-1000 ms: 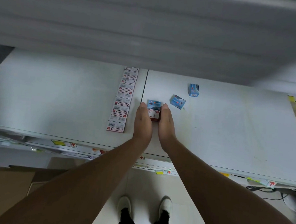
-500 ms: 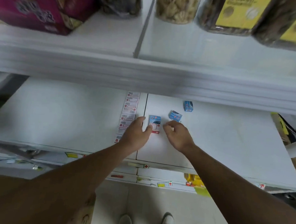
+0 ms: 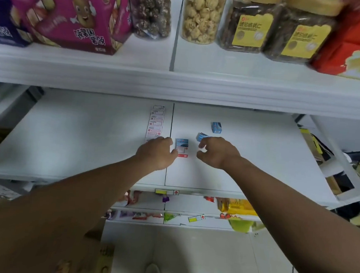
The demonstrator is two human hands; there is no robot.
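Head view, lower shelf [image 3: 86, 143].
- Box stack [image 3: 182, 146]: blue over white over red, upright, just right of shelf seam.
- Left hand [image 3: 157, 151]: left of stack, thumb touching its side, fingers loosely curled, nothing clasped.
- Right hand [image 3: 218, 152]: right of stack, thumb and forefinger apart, holding nothing.
- Tilted blue box [image 3: 202, 136]: right of stack, at right fingertips.
- Third blue box [image 3: 217, 127]: behind, right of stack.
- Label strip [image 3: 155, 122]: behind, left of stack.

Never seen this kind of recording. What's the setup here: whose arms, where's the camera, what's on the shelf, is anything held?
No machine: a person's two bare hands, filmed by one wide camera worn on the head, looking down. The left hand rests beside an upright small blue box on the white shelf, thumb at its edge. The right hand, loosely curled, reaches a tilted blue box; whether it grips is unclear. A third blue box and a strip of labels lie farther back.
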